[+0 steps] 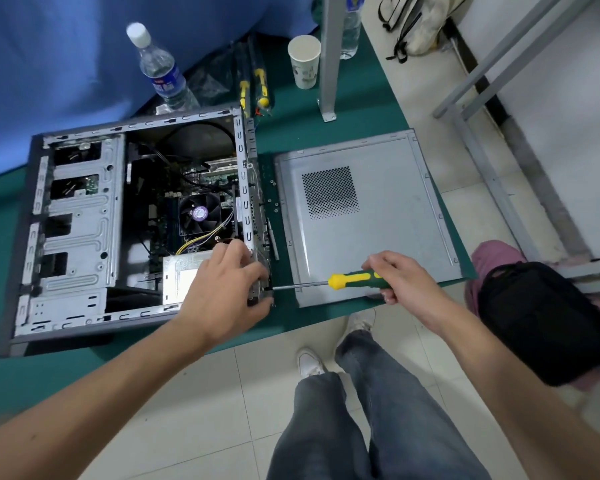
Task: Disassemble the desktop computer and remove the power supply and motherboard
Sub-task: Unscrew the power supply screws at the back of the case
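Note:
The open computer case [73, 209] lies on its side on the green table. Inside it I see the motherboard with a CPU fan [199, 213] and the silver power supply [182, 275] at the near right corner. My left hand [227, 289] grips the case's rear panel edge over the power supply. In my right hand [400, 278] is a green and yellow screwdriver [352, 280]; its tip touches the rear panel at about the power supply's height.
The removed side panel [392, 216] lies flat to the right of the case. A water bottle [160, 69], a paper cup [304, 62] and bagged screwdrivers [257, 88] stand behind. A metal post [329, 57] rises at the back. A black bag [548, 320] sits at the right.

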A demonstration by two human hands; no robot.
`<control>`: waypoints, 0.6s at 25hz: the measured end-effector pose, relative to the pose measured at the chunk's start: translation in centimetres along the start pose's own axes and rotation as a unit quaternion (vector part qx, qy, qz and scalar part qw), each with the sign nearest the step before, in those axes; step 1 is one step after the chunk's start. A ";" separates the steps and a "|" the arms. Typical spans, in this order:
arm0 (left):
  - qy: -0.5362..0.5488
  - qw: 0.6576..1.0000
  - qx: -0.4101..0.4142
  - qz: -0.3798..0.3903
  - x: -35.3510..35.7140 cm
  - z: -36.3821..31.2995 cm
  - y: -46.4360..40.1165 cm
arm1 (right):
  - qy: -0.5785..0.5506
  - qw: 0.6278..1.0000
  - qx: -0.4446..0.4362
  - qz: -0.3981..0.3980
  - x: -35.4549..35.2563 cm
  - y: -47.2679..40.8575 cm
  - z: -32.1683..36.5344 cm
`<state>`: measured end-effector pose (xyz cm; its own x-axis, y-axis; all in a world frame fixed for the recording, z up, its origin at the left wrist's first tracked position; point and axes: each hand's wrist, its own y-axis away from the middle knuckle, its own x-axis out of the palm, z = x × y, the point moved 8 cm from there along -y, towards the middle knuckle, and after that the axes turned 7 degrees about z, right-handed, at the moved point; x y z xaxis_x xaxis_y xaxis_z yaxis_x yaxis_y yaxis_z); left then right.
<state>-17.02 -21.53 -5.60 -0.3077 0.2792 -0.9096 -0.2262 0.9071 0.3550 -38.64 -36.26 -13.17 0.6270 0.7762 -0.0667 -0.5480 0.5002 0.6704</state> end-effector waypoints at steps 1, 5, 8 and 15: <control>-0.008 0.999 -0.032 0.025 0.1 0.0 -0.3 | -0.010 1.000 -0.013 -0.005 -0.1 0.0 0.2; -0.012 0.991 -0.103 0.090 0.0 -0.5 -1.3 | -0.064 0.997 -0.035 0.001 -0.1 -0.1 0.4; 0.017 0.986 -0.125 0.113 -0.2 -0.4 -2.1 | -0.077 0.996 -0.033 0.001 -0.1 -0.1 0.2; 0.110 0.985 -0.099 0.091 -0.3 0.3 -2.2 | -0.130 0.990 -0.053 -0.027 -2.5 0.3 -0.1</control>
<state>-16.16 -23.47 -6.19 -0.5483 0.3363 -0.7657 -0.3183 0.7628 0.5629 -40.50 -38.00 -12.87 0.7713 0.6283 0.1012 -0.5552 0.5867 0.5895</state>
